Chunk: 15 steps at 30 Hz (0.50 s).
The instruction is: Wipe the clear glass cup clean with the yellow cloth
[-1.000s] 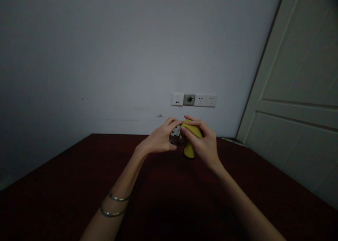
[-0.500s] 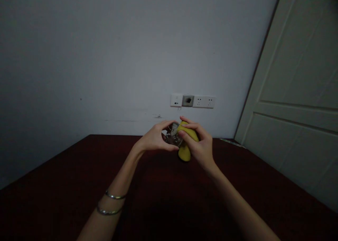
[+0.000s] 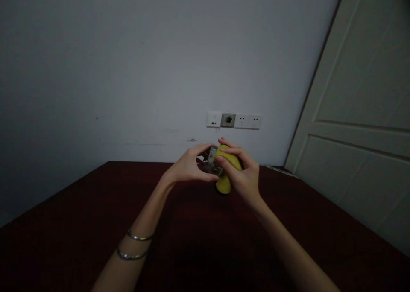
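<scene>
Wall, pale, starts well L of L hand & runs on behind it. Table, dark red, spreads below & either side of same hand. Bangles, two, silver, circle L forearm, below L hand. L hand curves in a C, fingers on top, thumb underneath, gripping glass. Glass, clear, is just R of L palm, btwn both hands; exact tilt unclear. Cloth, yellow w/ dark edge, is bunched up in R hand against glass's R end; can't tell if any goes inside. Loose flap hangs under R fingers. R hand is closed on cloth, thumb on near side. Sockets, on wall, are above & beyond R hand. Strip, thin, is on table's far side, R of R hand. Door, off-white, panelled, stands well R of R hand.
</scene>
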Available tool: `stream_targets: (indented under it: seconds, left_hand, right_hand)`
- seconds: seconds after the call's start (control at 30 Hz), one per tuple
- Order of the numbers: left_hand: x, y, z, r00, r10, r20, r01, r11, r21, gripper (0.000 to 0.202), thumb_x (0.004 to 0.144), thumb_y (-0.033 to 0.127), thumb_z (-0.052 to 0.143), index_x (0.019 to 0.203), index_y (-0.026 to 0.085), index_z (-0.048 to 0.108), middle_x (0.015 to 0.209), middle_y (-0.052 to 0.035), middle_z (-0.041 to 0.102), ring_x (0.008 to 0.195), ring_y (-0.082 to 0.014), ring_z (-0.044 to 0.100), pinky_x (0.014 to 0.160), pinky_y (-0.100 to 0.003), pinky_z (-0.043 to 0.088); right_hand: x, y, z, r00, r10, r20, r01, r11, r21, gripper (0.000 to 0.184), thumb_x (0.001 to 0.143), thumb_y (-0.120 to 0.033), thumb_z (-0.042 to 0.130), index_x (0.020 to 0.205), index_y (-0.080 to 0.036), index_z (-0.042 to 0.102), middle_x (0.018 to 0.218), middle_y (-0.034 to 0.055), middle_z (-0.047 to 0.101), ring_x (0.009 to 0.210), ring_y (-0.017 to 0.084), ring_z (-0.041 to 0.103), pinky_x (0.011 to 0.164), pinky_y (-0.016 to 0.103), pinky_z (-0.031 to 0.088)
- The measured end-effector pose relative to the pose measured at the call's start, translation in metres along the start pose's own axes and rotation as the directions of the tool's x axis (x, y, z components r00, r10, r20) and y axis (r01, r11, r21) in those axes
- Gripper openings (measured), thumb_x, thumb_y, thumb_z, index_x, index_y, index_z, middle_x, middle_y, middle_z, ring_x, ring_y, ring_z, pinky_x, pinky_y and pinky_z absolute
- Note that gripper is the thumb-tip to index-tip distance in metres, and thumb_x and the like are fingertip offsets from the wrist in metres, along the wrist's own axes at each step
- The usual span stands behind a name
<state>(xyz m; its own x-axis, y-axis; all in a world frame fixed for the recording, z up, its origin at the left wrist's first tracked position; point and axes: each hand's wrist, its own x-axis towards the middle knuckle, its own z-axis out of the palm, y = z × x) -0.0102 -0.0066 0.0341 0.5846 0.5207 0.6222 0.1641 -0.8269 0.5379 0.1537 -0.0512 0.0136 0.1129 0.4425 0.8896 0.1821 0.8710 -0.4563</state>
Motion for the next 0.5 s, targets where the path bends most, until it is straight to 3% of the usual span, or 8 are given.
stream_targets:
  seconds: [0.13,0.23,0.37,0.5]
  left_hand:
    - [0.001,0.000,0.001,1.000,0.011,0.005,-0.011,1.000,0.014,0.075,0.055,0.032,0.082,0.123,0.016,0.054,0.123,-0.0123,0.058,0.107,-0.0260,0.058,0.092,-0.042,0.049]
    - [0.001,-0.002,0.001,1.000,-0.007,0.019,0.007,1.000,-0.026,0.074,0.057,0.025,0.079,0.125,0.016,0.053,0.121,-0.0113,0.059,0.104,-0.0251,0.059,0.089,-0.041,0.050]
    - [0.000,-0.004,0.000,1.000,0.011,0.027,-0.008,0.996,-0.090,0.070,0.057,0.015,0.073,0.124,0.017,0.052,0.122,-0.0103,0.058,0.099,-0.0220,0.060,0.080,-0.035,0.053]
    - [-0.001,-0.002,0.000,1.000,0.009,0.013,-0.009,1.000,-0.003,0.076,0.058,0.026,0.079,0.128,0.016,0.050,0.124,-0.0121,0.056,0.104,-0.0240,0.057,0.084,-0.038,0.052]
  right_hand:
    - [0.001,-0.001,0.000,0.999,0.035,-0.019,-0.036,0.999,-0.025,0.006,0.079,-0.024,0.068,0.085,-0.023,0.065,0.116,0.0064,0.069,0.112,0.022,0.062,0.099,0.047,0.047]
    - [0.000,-0.006,0.000,0.992,-0.098,0.077,0.107,0.987,-0.122,0.010,0.080,-0.020,0.067,0.089,-0.023,0.065,0.118,0.0070,0.067,0.120,0.023,0.057,0.104,0.048,0.044]
    - [-0.002,-0.011,-0.001,0.927,-0.256,0.274,0.306,0.938,-0.160,0.016,0.079,-0.017,0.067,0.094,-0.022,0.065,0.122,0.0083,0.065,0.128,0.023,0.050,0.108,0.047,0.040]
    - [0.001,-0.006,-0.003,0.977,-0.147,0.154,0.167,0.977,-0.130,0.013,0.079,-0.021,0.068,0.092,-0.024,0.066,0.119,0.0059,0.067,0.122,0.023,0.055,0.105,0.047,0.042]
